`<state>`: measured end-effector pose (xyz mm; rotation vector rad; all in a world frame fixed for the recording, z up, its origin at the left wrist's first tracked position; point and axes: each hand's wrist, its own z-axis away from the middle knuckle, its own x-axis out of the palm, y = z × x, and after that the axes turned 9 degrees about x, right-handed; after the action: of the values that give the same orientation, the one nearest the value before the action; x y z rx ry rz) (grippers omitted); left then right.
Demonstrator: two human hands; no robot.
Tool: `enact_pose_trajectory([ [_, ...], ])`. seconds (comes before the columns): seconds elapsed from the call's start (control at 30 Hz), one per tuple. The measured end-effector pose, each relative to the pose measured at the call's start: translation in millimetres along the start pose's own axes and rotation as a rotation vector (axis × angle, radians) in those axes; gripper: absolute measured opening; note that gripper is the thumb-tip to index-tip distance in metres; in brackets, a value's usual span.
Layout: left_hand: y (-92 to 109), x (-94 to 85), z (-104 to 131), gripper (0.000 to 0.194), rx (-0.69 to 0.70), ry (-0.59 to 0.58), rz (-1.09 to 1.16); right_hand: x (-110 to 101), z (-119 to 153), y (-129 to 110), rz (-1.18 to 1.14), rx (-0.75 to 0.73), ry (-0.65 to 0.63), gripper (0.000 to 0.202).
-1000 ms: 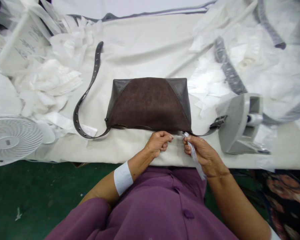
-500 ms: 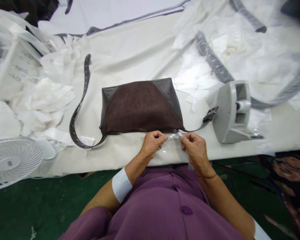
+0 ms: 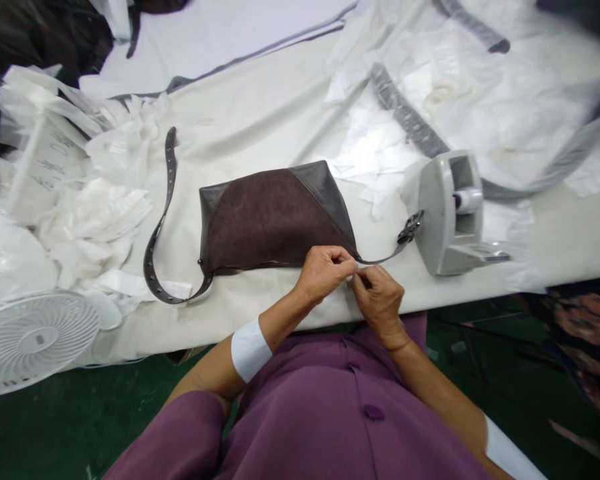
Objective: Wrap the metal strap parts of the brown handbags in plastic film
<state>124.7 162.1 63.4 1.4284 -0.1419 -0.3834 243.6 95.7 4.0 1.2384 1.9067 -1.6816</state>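
One brown bag [image 3: 275, 220] lies on the pale-covered table [image 3: 260, 313] near its front edge, its lower right corner partly hidden by the hands. The left hand [image 3: 325, 272] reaches in from below, back of the hand upward, its thumb and forefinger pinched together and the other fingers curled under. Against it, the right hand [image 3: 377, 293] bends inward, knuckles up, its fingers closed tip to tip. Both pinch a pale scrap [image 3: 356, 268] where they meet, too small to identify. White bands [image 3: 250, 350] circle the forearms, the right one cut off by the frame's bottom. A studded strap [image 3: 153, 247] curls from the bag's left end; on the right, another runs to a buckle [image 3: 410, 228] beside the grey tape dispenser [image 3: 447, 213], which hides what lies beyond. The white fan [image 3: 35, 340] is cropped at left, and handwriting on the white box [image 3: 43, 167] is unreadable.
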Motion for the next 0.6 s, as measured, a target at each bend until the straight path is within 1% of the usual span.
enact_pose_trajectory([
  [0.13, 3.0, 6.6, -22.7, 0.011, 0.02, -0.192, -0.259, 0.5, 7.1, 6.0, 0.159, -0.106, 0.008, 0.021],
  [0.23, 3.3, 12.2, -35.1, 0.011, -0.012, -0.273, -0.398, 1.0, 9.5, 7.0, 0.276, -0.141, 0.018, 0.023],
  [0.33, 1.5, 17.0, -42.6, 0.008, -0.075, -0.302, -0.476, 1.0, 9.0, 5.5, 0.371, -0.173, 0.029, 0.025],
  [0.47, -0.1, 21.5, -50.0, 0.005, -0.132, -0.312, -0.551, -0.5, 6.9, 2.2, 0.429, -0.204, 0.029, 0.025],
  [0.53, 1.0, 23.4, -52.7, 0.003, -0.159, -0.31, -0.586, -1.0, 6.3, 0.9, 0.446, -0.215, 0.016, 0.024],
  [0.6, 3.2, 25.3, -54.3, 0.005, -0.21, -0.266, -0.559, -1.1, 5.9, 0.0, 0.467, -0.223, 0.004, 0.023],
])
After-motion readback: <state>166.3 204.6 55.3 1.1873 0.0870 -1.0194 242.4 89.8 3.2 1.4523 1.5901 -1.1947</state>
